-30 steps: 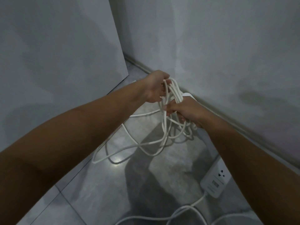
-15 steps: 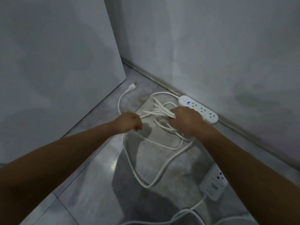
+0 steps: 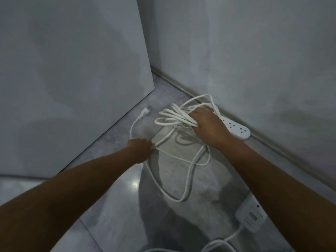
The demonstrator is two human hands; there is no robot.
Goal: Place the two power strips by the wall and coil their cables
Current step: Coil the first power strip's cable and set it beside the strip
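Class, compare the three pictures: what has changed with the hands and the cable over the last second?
Both hands lowered the coil from mid-air to the floor. The left hand let go of it, moved away and took a loose strand; the right hand holds the coil. The near strip stayed put.

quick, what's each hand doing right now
Left hand: closed on a loose strand of the white cable.
Right hand: closed on the coiled bundle.

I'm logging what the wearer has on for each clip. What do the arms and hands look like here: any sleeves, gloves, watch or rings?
Both forearms are bare up to the frame edge, with no sleeves showing. The left hand and right hand wear no gloves, and no watch or wristband is visible. Rings cannot be ruled out in the dim light.
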